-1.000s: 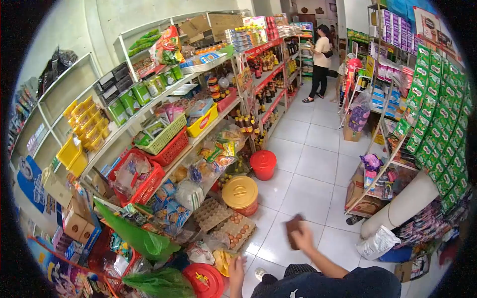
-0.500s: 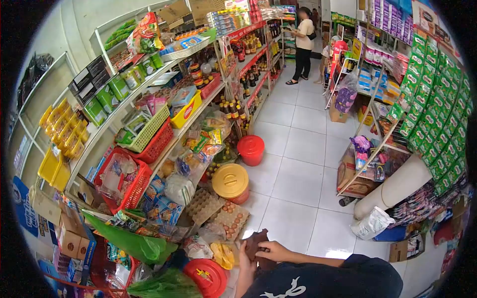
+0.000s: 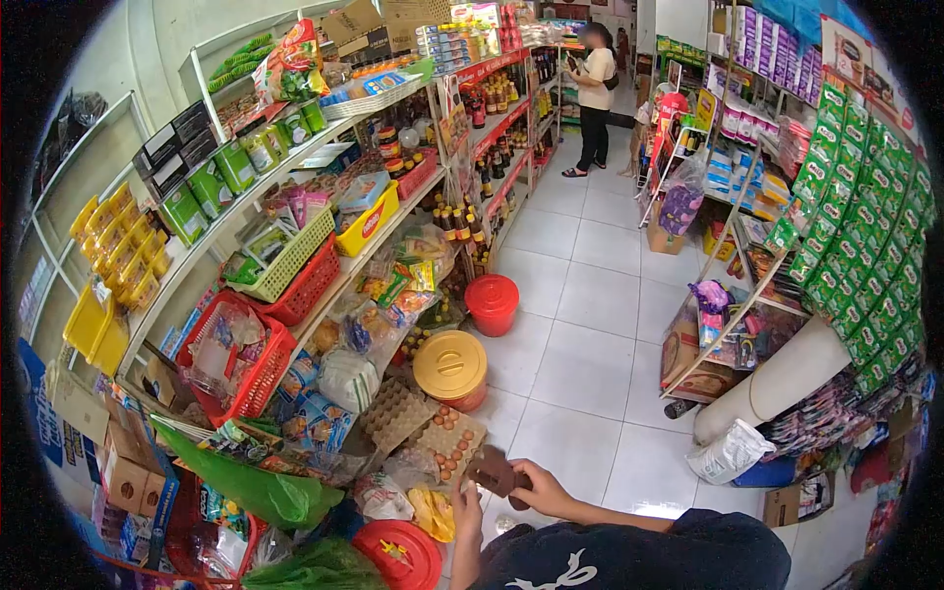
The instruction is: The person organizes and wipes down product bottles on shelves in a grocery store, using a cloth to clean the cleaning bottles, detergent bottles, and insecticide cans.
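Low in the view, a dark brown, soft-looking thing (image 3: 494,472) is held up in front of my chest; its kind does not show clearly. My right hand (image 3: 537,489) is closed on its right side, fingers curled round the edge. At its left edge my left hand (image 3: 468,511) grips it, thumb and fingers pointing up. Just beyond the hands, egg trays (image 3: 447,441) with brown eggs stand on the floor. A crumpled yellow bag (image 3: 433,513) is close to the left of my left hand, with a red lid (image 3: 398,557) below it.
Stocked shelves (image 3: 339,258) line the left. A gold-lidded tub (image 3: 450,366) and a red bucket (image 3: 492,303) edge the tiled aisle (image 3: 575,364). Hanging green sachets (image 3: 855,231) and a white roll (image 3: 777,379) are on the right. Another person (image 3: 594,93) stands far down the aisle.
The brown thing has turned and looks more compact, its hanging part no longer showing. Both hands have shifted slightly. The far person has turned a little, and the view has moved slightly.
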{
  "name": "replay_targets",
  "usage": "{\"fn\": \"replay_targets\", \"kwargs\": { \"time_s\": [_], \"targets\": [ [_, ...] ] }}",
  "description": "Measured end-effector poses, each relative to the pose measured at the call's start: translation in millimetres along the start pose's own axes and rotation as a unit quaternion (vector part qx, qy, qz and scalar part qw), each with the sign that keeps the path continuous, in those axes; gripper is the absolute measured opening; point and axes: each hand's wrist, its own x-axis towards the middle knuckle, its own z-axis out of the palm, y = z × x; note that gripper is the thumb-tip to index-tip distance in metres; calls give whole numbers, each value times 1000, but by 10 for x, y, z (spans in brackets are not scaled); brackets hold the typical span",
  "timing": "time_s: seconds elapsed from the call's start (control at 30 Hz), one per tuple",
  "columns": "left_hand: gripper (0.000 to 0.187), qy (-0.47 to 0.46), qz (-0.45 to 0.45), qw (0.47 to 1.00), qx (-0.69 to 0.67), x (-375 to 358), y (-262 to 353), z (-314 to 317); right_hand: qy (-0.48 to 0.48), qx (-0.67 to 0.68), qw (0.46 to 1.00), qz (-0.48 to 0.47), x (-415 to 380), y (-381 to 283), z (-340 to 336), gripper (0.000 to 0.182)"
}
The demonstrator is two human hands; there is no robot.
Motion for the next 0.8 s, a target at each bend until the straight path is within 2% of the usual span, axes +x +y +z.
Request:
{"fn": "replay_targets", "kwargs": {
  "time_s": [0.07, 0.13, 0.17, 0.2, 0.27, 0.3, 0.4, 0.5, 0.6, 0.7, 0.8],
  "targets": [
    [52, -75, 6, 997, 24, -16, 55, -23, 3, 44, 997, 66, -5, -13, -4, 31],
    [55, -171, 6, 985, 13, -121, 250, 26, 14, 75, 993, 88, -9, -60, 7, 35],
    [57, -209, 35, 977, 34, -136, 297, 56, 5, 114, 987, 114, -16, -186, -27, 35],
    [60, -214, 33, 976, 14, -135, 284, 85, -5, 152, 979, 139, -12, -266, -50, 35],
    [66, -224, 28, 974, -28, -125, 249, 124, -14, 92, 991, 100, -5, -260, -57, 33],
    [63, -236, 24, 971, -28, -75, 194, 116, -19, 62, 995, 81, 3, -254, -63, 32],
    [58, -255, 5, 959, -121, 6, 54, 130, -25, 166, 980, 105, 7, -130, -18, 27],
    [51, -226, -39, 967, -107, -14, 128, 162, -27, 164, 981, 96, 12, -60, -3, 27],
    [45, -255, -58, 957, -128, 53, 78, 130, -14, 211, 971, 107, 7, -55, 13, 26],
    [42, -230, -99, 942, -222, 102, 71, 123, 20, 212, 972, 96, 7, -197, -15, 25],
    [40, -204, -96, 924, -308, 128, 100, 133, 30, 261, 957, 123, 10, -201, 5, 21]
  ]
}}
